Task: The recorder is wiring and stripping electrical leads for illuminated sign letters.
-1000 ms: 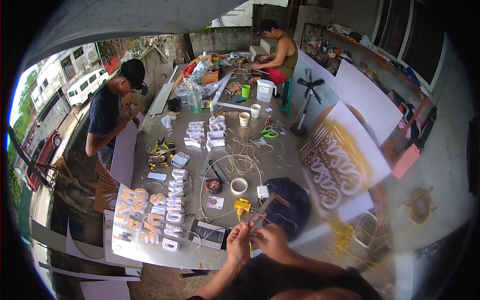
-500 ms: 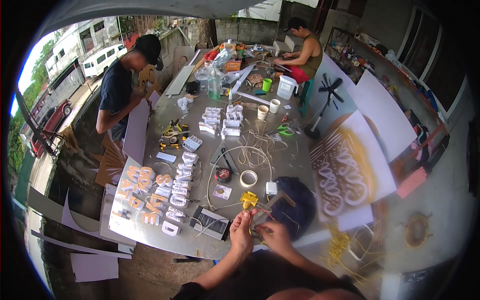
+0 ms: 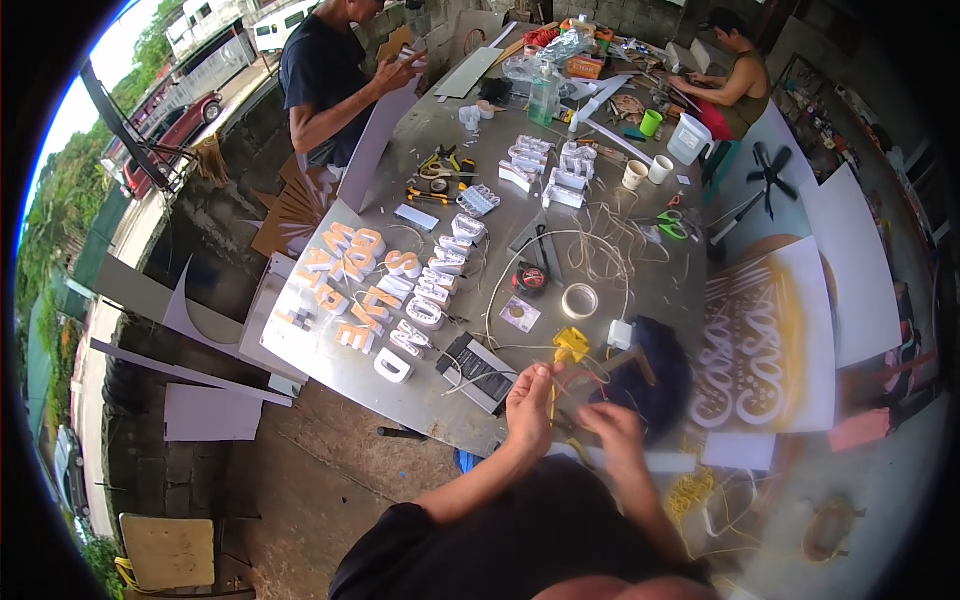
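Note:
My left hand [image 3: 530, 408] is closed in a pinch on a thin wire [image 3: 553, 398] just past the table's near edge. To its right my right hand [image 3: 612, 428] has its fingers drawn together; what they hold is too small to make out. Thin red and yellow strands run near my fingertips. A bright yellow bundle [image 3: 571, 344] lies on the table just beyond my hands. Left of them rests a dark and silver power supply box [image 3: 480, 372] with pale leads. A brown angled strip [image 3: 632, 362] lies over dark blue cloth [image 3: 645, 385] on the right.
White and orange cut-out letters [image 3: 390, 285] cover the table's left side. A tape roll [image 3: 579, 300], tape measure [image 3: 529, 279], white adapter [image 3: 620, 333] and green scissors [image 3: 671, 224] lie ahead. One person [image 3: 335, 85] stands at the far left; another [image 3: 735, 85] sits at the far right.
The view has swung left and down, so the table sits further right. My hands have moved apart a little. The person at the left has raised their hands.

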Available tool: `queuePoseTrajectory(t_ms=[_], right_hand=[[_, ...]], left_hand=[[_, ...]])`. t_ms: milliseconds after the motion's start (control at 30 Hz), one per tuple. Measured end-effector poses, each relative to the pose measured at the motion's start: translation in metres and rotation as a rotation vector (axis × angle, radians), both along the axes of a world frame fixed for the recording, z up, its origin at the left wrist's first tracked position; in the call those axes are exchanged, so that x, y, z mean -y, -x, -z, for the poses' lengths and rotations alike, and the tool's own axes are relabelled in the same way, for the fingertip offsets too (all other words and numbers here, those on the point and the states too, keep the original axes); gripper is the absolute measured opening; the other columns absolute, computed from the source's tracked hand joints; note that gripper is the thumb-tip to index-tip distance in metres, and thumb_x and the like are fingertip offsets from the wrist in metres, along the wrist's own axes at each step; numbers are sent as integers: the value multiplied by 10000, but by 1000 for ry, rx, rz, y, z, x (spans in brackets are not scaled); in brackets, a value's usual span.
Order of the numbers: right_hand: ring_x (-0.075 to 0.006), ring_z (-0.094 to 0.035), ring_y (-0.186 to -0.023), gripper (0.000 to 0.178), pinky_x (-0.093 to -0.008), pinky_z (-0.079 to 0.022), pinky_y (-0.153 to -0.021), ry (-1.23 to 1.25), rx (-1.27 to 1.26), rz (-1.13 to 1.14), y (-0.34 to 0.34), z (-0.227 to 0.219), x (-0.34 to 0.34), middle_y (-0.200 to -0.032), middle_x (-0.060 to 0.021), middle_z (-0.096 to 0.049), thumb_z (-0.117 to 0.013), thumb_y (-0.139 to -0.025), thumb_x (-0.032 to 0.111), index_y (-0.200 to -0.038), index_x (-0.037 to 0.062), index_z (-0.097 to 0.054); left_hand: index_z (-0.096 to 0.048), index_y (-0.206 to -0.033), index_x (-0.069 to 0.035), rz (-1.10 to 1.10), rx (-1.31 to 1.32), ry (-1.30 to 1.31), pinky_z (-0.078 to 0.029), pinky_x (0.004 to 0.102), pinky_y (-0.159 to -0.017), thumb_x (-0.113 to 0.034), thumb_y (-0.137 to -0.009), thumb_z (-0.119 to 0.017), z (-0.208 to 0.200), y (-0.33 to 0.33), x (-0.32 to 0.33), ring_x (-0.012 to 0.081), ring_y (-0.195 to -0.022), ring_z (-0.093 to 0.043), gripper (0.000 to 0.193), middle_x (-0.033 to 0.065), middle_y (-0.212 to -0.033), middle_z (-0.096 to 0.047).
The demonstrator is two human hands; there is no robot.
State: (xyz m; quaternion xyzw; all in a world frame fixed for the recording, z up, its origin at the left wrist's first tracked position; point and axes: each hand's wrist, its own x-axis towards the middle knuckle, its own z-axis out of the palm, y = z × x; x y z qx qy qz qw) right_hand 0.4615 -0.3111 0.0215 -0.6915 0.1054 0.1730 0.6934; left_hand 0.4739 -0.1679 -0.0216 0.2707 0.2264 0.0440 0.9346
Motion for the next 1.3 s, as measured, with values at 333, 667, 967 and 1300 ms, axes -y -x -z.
queuePoseTrajectory(t_ms=[333, 667, 967, 1300], right_hand=[[-120, -656, -736, 108, -263, -508, -754, -110, -57, 147, -5, 4, 1, -814, -69, -718, -743, -866, 53, -913, -41, -722], [-324, -713, -698, 116, -385, -543, -651, 768, 583, -290, -3, -32, -14, -767, -177, -715, -774, -738, 84, -795, -2, -719], [-178, -711, -716, 184, -315, -531, -675, 538, 230, -306, 4, -45, -6, -741, -135, -726, -800, -797, 152, -853, -15, -748], [-164, -701, -814, 112, -266, -540, -808, -127, -139, -157, -1, -36, -4, -889, -121, -740, -741, -851, 12, -937, -58, -726]], left_hand=[[-592, -1099, -60, 157, -76, 238, -453, 348, -1027, -233, -1009, -605, -14, 0, -9, 165, -1102, -622, 196, 62, -1106, -689], [-579, -1148, 4, 173, 702, -1456, -513, 422, -835, -66, -892, -674, -61, 37, -30, 375, -1001, -614, 282, 181, -1129, -608], [-624, -1126, -1, 499, 607, -1263, -528, 424, -755, -95, -990, -548, -36, 43, -39, 366, -860, -675, 182, 173, -922, -681], [-688, -1069, 13, 631, 474, -1051, -525, 319, -737, -116, -996, -603, -49, 33, -59, 165, -814, -665, 170, 95, -880, -711]])
